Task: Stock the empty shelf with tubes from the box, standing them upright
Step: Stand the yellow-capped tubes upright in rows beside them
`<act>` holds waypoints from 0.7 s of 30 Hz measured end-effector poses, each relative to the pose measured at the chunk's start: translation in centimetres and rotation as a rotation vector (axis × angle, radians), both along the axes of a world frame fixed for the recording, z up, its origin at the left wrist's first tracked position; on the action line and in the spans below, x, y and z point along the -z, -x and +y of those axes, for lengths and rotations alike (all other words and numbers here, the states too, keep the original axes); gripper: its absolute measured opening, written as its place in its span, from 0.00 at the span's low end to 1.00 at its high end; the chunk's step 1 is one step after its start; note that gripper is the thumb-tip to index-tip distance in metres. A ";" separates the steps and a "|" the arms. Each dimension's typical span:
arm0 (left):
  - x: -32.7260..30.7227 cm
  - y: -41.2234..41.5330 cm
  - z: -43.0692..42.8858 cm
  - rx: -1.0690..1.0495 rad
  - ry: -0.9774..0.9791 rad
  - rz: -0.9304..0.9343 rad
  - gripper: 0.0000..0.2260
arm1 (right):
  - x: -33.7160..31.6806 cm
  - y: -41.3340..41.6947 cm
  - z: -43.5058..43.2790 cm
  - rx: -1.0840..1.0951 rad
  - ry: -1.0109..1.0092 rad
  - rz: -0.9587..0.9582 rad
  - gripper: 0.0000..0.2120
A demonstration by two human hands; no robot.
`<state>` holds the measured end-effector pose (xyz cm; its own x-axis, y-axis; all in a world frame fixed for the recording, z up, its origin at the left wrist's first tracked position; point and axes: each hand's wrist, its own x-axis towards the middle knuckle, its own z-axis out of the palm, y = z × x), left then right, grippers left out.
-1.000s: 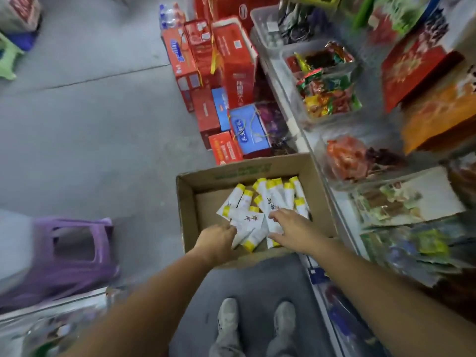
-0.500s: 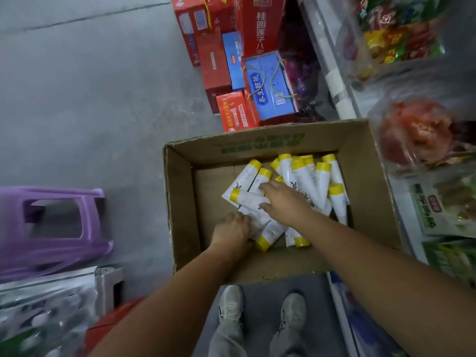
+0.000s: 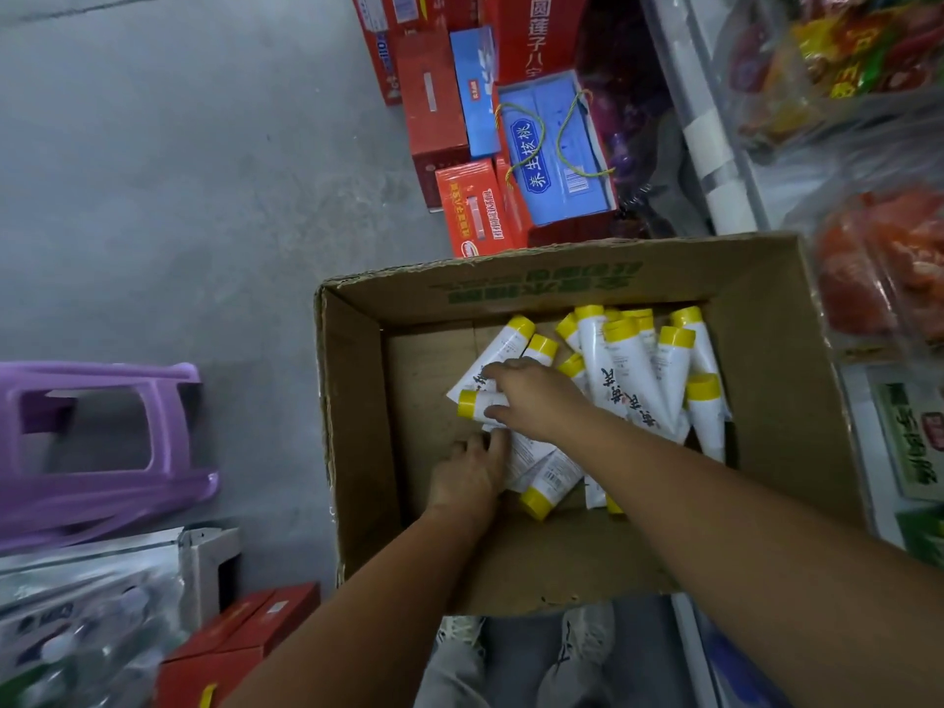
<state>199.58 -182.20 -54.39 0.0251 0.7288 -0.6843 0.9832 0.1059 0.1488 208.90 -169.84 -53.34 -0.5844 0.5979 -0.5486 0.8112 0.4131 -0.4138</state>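
Box: An open cardboard box (image 3: 357, 426) sits on the grey floor (image 3: 179, 196), just in front of the person's shoes (image 3: 582, 651). Its flaps are folded out and its interior is fully visible from above.

Tubes: White tubes with yellow caps (image 3: 620, 380) lie loose in the box, none standing upright. They occupy the middle and right part of the box bottom; the left strip of the bottom is bare cardboard.

Tube orientation, right group: Long axes run roughly near-to-far, with caps pointing toward the far wall of the box. These tubes overlap one another.

Tube orientation, left group: One tube (image 3: 477, 403) lies crosswise with its cap pointing left. Another tube (image 3: 549, 482) lies diagonally with its cap toward the near wall.

Right hand: The right hand (image 3: 536, 396) reaches across into the box, palm down, fingers curled around the body of the crosswise tube, thumb and forefinger on either side of it.

Left hand: The left hand (image 3: 467, 477) rests palm down in the box, fingertips touching the tubes below the right hand. Whether it grips one cannot be told.

Hand spacing: The two hands are close together, nearly touching.

Surroundings: A purple plastic stool (image 3: 97, 452) stands on the floor to the left. Red and blue cartons (image 3: 511, 145) are stacked beyond the box.
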 end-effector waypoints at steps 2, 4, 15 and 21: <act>0.2 0.0 -0.1 -0.009 -0.001 0.002 0.40 | 0.2 0.3 0.0 -0.036 0.011 -0.002 0.28; 0.4 -0.1 -0.2 -0.017 -0.007 -0.001 0.42 | 0.3 0.6 0.0 -0.073 0.006 -0.013 0.28; 0.1 0.7 -0.3 -0.030 0.012 -0.020 0.33 | -0.9 0.6 1.4 -0.125 0.055 -0.089 0.35; -2.8 2.5 0.4 -0.059 -0.029 -0.080 0.29 | -4.6 -0.1 2.8 -0.019 0.004 -0.055 0.34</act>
